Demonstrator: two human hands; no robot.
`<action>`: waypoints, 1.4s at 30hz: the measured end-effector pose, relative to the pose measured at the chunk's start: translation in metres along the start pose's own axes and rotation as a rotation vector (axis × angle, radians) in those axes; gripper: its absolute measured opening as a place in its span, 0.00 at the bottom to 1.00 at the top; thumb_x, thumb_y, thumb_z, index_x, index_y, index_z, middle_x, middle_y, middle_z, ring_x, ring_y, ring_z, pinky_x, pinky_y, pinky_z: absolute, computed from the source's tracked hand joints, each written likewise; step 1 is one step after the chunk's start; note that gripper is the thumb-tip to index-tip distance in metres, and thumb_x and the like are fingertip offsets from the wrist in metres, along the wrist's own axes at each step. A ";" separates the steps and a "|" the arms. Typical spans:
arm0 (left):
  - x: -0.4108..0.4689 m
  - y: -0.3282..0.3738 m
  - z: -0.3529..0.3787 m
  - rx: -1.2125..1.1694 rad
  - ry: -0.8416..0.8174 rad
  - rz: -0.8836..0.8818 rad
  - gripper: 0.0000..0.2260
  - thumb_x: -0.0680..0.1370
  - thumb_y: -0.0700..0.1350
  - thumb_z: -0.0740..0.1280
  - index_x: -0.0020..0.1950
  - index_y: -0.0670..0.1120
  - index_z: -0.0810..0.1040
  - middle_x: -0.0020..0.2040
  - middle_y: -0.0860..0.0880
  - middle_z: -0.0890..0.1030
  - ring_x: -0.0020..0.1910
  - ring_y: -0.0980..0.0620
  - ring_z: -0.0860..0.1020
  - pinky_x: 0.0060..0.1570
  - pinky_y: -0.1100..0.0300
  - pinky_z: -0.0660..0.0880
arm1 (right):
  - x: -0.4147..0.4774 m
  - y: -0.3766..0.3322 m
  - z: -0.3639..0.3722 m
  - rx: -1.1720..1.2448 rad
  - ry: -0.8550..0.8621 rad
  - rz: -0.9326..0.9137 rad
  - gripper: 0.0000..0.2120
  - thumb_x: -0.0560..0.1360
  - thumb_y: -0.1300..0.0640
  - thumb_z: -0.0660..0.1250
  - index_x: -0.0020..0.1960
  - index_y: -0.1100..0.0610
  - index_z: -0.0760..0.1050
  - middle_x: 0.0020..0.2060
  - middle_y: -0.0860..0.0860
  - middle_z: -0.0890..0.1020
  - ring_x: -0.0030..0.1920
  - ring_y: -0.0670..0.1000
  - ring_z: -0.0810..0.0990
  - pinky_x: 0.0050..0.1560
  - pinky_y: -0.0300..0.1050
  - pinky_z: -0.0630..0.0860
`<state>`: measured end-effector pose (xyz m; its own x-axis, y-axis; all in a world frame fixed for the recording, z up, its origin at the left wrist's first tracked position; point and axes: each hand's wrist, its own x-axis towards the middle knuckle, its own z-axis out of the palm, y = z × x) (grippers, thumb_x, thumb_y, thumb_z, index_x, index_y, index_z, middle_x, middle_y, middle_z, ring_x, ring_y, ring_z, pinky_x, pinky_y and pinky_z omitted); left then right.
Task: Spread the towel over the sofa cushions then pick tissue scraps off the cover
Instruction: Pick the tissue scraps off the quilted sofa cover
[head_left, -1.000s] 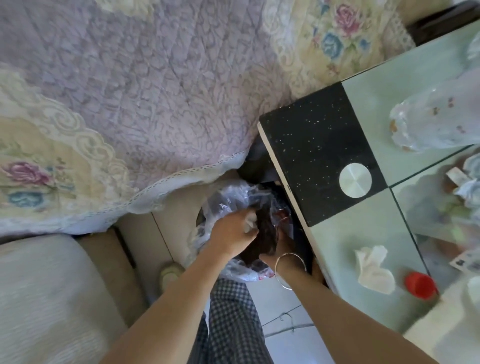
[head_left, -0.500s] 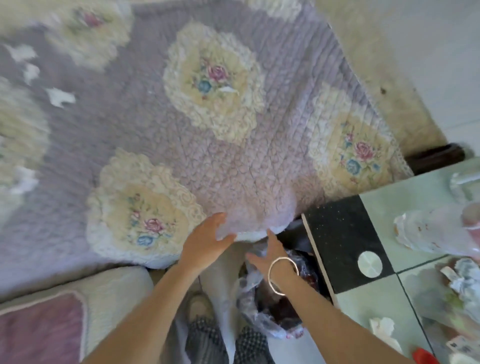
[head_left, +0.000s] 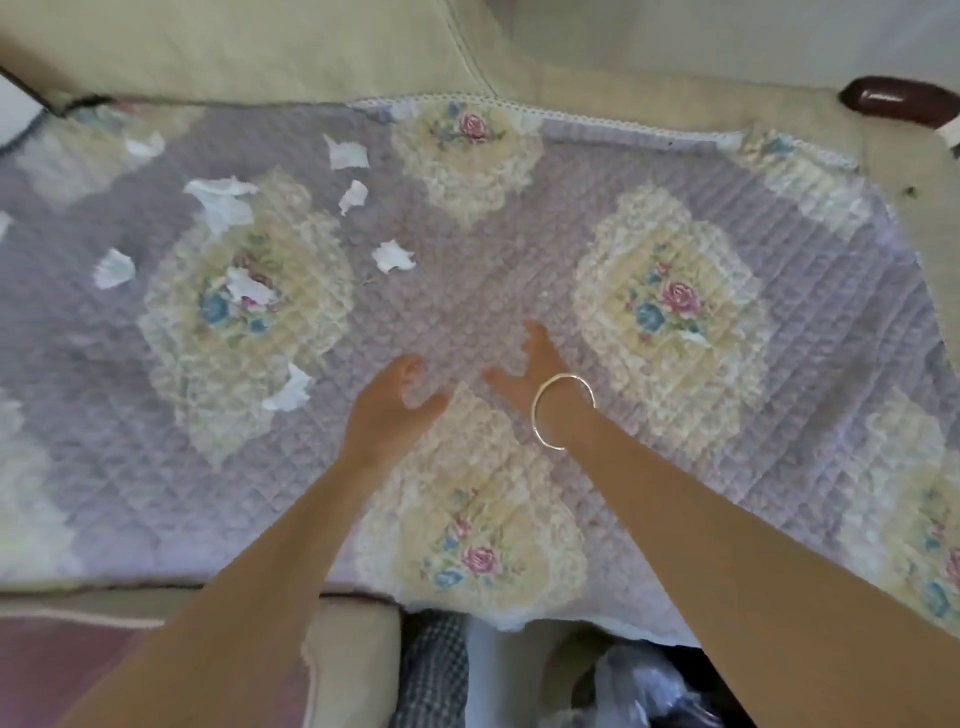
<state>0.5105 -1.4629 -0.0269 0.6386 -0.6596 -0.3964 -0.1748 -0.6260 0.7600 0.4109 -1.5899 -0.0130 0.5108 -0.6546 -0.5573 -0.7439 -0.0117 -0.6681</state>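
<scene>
A quilted lilac cover (head_left: 467, 291) with cream floral patches lies spread over the sofa seat. Several white tissue scraps lie on its left half, among them one (head_left: 393, 256) near the middle, one (head_left: 347, 153) toward the back, one (head_left: 289, 391) nearer me and one (head_left: 250, 287) on a flower patch. My left hand (head_left: 387, 410) hovers over the middle of the cover, fingers apart and holding nothing. My right hand (head_left: 530, 369), with a thin bangle on the wrist, is beside it, also spread and holding nothing. Both are to the right of the scraps.
The cream sofa backrest (head_left: 260, 47) runs along the top. A dark wooden armrest end (head_left: 898, 101) shows at the top right. A bin lined with a clear plastic bag (head_left: 623, 686) stands on the floor at the bottom. A pink and cream cushion (head_left: 62, 660) is at bottom left.
My view has lifted from the bin to the sofa seat. Both hands left the bin bag and reached forward over the middle of the cover; the left hand no longer holds tissue.
</scene>
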 end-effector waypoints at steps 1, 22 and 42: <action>0.008 -0.005 -0.009 -0.015 0.010 -0.018 0.22 0.75 0.48 0.68 0.67 0.47 0.68 0.66 0.48 0.73 0.65 0.50 0.71 0.59 0.57 0.68 | 0.010 -0.013 0.006 -0.012 -0.009 -0.014 0.39 0.74 0.54 0.68 0.76 0.56 0.47 0.72 0.58 0.63 0.70 0.60 0.65 0.70 0.56 0.66; 0.098 -0.100 -0.120 0.460 0.406 0.222 0.04 0.74 0.34 0.67 0.48 0.38 0.79 0.54 0.38 0.79 0.55 0.37 0.76 0.48 0.47 0.75 | 0.140 -0.118 0.132 -0.562 0.295 -0.029 0.25 0.78 0.58 0.59 0.73 0.54 0.57 0.71 0.58 0.56 0.61 0.58 0.72 0.56 0.49 0.74; 0.243 -0.079 -0.172 0.480 0.528 0.250 0.15 0.75 0.31 0.58 0.61 0.36 0.73 0.54 0.33 0.74 0.51 0.37 0.74 0.49 0.48 0.74 | 0.255 -0.184 0.130 -0.448 0.196 -0.200 0.10 0.79 0.53 0.58 0.51 0.60 0.72 0.43 0.59 0.78 0.44 0.58 0.78 0.39 0.46 0.70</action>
<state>0.8083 -1.5022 -0.0944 0.7904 -0.5940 0.1498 -0.5915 -0.6762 0.4392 0.7338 -1.6560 -0.0968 0.6035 -0.7350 -0.3091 -0.7732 -0.4448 -0.4519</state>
